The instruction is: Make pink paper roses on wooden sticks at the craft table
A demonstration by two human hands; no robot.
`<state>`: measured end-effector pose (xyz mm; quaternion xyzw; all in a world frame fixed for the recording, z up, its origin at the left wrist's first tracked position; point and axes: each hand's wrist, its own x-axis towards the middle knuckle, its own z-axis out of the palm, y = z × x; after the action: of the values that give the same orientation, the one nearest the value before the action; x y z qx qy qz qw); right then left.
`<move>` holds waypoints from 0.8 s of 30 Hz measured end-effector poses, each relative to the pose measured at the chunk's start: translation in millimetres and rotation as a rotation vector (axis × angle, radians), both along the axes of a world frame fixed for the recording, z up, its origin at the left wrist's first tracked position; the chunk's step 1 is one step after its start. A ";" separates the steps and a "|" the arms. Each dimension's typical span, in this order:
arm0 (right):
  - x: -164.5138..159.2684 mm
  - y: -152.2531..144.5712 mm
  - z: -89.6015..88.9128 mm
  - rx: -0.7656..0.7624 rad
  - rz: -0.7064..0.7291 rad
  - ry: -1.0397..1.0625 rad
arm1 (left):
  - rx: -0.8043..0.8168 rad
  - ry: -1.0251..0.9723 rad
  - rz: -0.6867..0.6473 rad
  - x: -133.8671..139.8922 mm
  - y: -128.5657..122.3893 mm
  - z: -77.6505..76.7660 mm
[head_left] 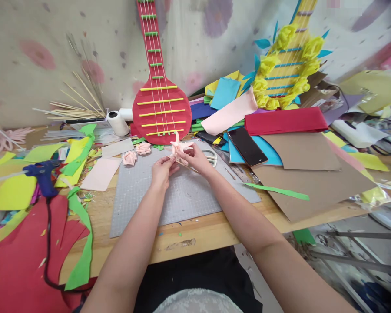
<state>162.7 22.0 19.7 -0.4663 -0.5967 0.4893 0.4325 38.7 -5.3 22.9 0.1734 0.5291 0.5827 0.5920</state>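
Above the grey cutting mat, a pale pink paper flower with pointed, spread petals is held between both hands. My left hand pinches it low on its near side, fingertips together. From the right, my right hand grips the petals with bent fingers. A thin, light strip or stick shows under the right fingers; I cannot make out which. Two finished-looking pink paper roses, one rose and another rose, lie left of the hands. White-handled scissors rest just beyond my right wrist.
A blue glue gun with its cord lies left among paper scraps. A red paper lute leans on the wall, and a yellow one stands right. A phone and cardboard lie right.
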 end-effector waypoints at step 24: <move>3.0 -10.2 1.9 0.123 0.097 -0.368 | 0.011 -0.349 0.073 -8.6 9.2 -6.6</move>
<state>165.6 11.8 21.6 -0.4912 -0.7162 0.3787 0.3197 30.0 3.9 16.3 0.0533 0.4208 0.6282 0.6523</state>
